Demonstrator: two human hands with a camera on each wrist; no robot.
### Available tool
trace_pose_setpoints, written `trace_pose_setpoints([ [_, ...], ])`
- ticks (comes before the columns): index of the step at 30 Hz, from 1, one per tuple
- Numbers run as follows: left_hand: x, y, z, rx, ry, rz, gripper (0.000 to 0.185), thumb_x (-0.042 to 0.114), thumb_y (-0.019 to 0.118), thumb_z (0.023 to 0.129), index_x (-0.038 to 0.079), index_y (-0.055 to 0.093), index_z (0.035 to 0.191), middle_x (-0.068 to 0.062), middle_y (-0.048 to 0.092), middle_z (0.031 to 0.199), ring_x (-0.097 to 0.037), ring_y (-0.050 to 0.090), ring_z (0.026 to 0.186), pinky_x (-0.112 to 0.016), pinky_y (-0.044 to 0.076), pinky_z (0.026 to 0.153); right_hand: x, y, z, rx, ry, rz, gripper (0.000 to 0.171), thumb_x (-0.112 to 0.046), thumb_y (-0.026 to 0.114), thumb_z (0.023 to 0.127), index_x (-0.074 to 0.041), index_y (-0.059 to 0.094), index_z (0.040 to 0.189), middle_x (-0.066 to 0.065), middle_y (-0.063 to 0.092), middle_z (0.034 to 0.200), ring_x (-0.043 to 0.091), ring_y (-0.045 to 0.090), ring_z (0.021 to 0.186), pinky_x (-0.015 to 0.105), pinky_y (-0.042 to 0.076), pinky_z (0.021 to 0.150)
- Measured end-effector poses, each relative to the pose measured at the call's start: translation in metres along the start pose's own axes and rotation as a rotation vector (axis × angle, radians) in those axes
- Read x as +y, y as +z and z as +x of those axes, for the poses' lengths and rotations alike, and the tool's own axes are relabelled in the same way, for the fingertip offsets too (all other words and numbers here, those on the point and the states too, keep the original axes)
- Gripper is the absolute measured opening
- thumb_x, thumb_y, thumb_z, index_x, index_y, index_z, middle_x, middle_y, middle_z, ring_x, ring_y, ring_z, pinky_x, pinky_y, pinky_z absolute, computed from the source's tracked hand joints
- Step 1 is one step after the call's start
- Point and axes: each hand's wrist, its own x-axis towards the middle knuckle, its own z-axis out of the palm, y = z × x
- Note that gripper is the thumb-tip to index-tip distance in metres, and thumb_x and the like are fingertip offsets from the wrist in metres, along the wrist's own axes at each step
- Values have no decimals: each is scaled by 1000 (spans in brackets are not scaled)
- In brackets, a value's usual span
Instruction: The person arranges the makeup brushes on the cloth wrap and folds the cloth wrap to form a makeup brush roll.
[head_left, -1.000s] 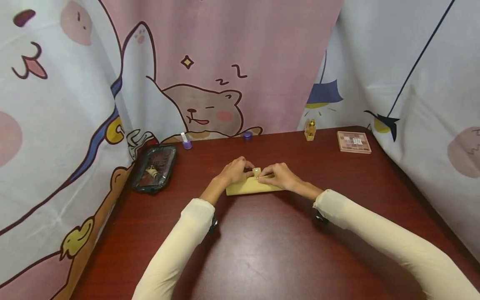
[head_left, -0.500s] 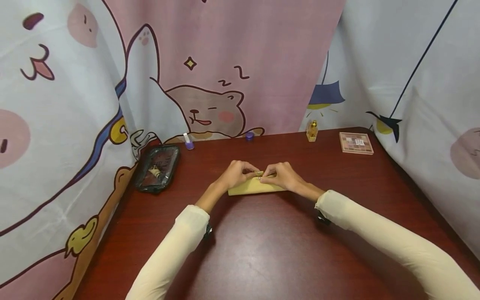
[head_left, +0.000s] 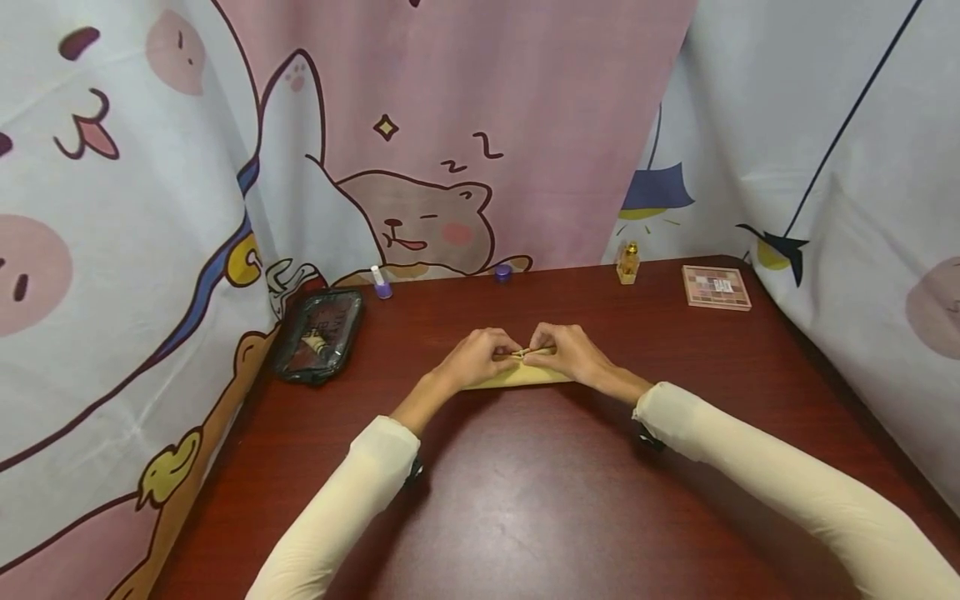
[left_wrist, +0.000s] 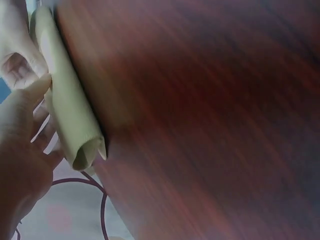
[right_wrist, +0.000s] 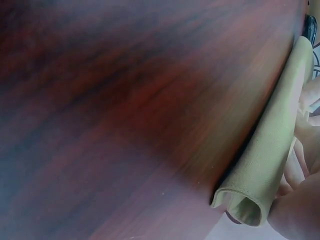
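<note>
Left hand (head_left: 480, 360) and right hand (head_left: 564, 354): fingers curled, both pinching the top middle of a yellow pouch (head_left: 517, 377), which is laid mid-tabletop (head_left: 525, 500). Pouch judged soft, light and limp; best held along its upper edge. Beyond: clear bag (head_left: 318, 333), perfume bottle (head_left: 627, 262), eyeshadow palette (head_left: 716, 287).

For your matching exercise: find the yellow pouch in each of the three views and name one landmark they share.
Head: yellow pouch at centre, on the table, held by left hand and right hand.
Left wrist: upper left, running diagonally.
Right wrist: right edge, open end lowest.
Shared landmark: dark red table.
</note>
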Motion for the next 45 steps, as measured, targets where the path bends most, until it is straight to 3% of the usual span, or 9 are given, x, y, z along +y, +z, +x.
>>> trace_pose_setpoints([
  [5, 4, 4, 2, 12, -29, 66, 23, 28, 77, 97, 13, 79, 114, 4, 73, 105, -10, 63, 93, -28, 53, 83, 2, 2, 0, -11, -68, -25, 18, -23, 84, 90, -12, 74, 101, 0, 73, 95, 16, 71, 89, 37, 59, 79],
  [11, 6, 5, 2, 24, -36, 133, 20, 30, 73, 100, 15, 79, 112, 5, 74, 110, -13, 65, 106, -32, 54, 91, 1, 4, 0, -10, -121, -87, 11, -24, 79, 95, -14, 75, 100, 0, 72, 98, 17, 71, 92, 38, 59, 79],
  [17, 3, 5, 1, 74, -31, 148, 16, 28, 74, 99, 15, 79, 107, 5, 74, 105, -16, 68, 105, -35, 55, 91, 1, 7, 4, 0, -141, -129, 10, -27, 76, 97, -17, 74, 98, -1, 71, 98, 18, 71, 92, 41, 59, 78],
  [30, -6, 6, 8, 103, -93, 153, 18, 27, 75, 98, 14, 80, 110, 4, 74, 106, -15, 68, 105, -32, 54, 93, 10, 12, 18, 13, -105, -102, 10, -25, 78, 95, -16, 74, 99, 0, 71, 99, 19, 70, 95, 42, 57, 83],
  [45, -12, 4, 14, 115, -39, 171, 24, 30, 73, 99, 13, 79, 115, 2, 74, 108, -17, 68, 106, -32, 53, 95, 18, 6, 21, -18, -89, -72, 16, -26, 76, 97, -14, 76, 106, 2, 72, 103, 18, 71, 97, 39, 58, 84],
])
